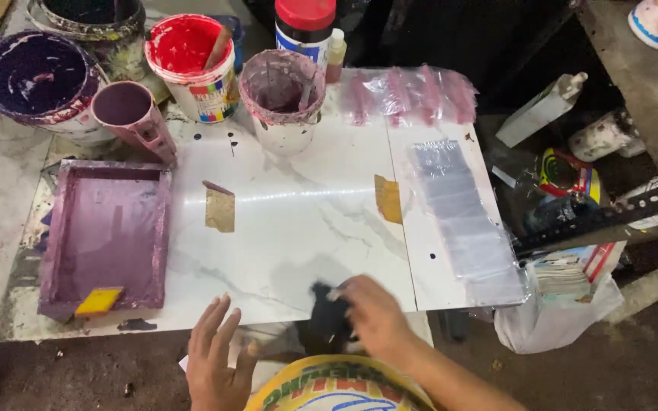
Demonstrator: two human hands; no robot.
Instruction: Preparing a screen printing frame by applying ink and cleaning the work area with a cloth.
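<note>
Right hand [375, 316] grips crumpled dark cloth [327, 308].

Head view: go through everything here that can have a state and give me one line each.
Left hand: open, fingers spread, empty.
Right hand: closed on dark cloth, pressed to the white tabletop.
Red paint bucket: open, stick inside.
Dark purple bucket: open.
Mauve-coated cup: open, upright.
Red-capped jar: capped.
Purple screen frame: lying flat.

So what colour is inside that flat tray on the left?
Purple; the tray is coated in it, clearest in the head view.
</note>
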